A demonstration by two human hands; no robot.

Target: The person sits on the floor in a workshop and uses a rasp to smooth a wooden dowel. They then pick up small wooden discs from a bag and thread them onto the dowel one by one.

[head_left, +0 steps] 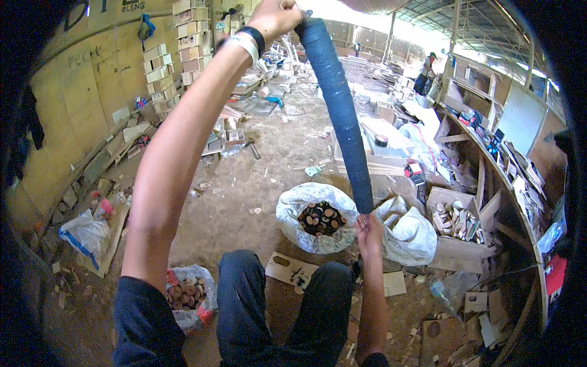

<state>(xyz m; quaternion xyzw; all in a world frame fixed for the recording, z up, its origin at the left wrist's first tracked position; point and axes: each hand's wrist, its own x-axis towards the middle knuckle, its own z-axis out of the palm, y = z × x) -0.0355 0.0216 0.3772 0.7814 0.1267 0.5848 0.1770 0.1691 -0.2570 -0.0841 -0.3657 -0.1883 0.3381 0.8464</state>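
Across the front of me a long black tube-like thing slants down from upper left to lower right. It looks wrapped in bands, with a wider upper part and a narrower lower end; its exact kind cannot be told. My left hand, raised high with dark and white bands at the wrist, is closed at its top end. Lower down, my right hand grips the bottom end. Just beside that hand stands an open white sack holding round wooden discs among dark pieces.
A plastic bag of wooden discs sits by my left knee. Right of the sack are another white sack and a wooden box of offcuts. A cluttered bench runs along the right. Far off, a person stands; boxes are stacked left.
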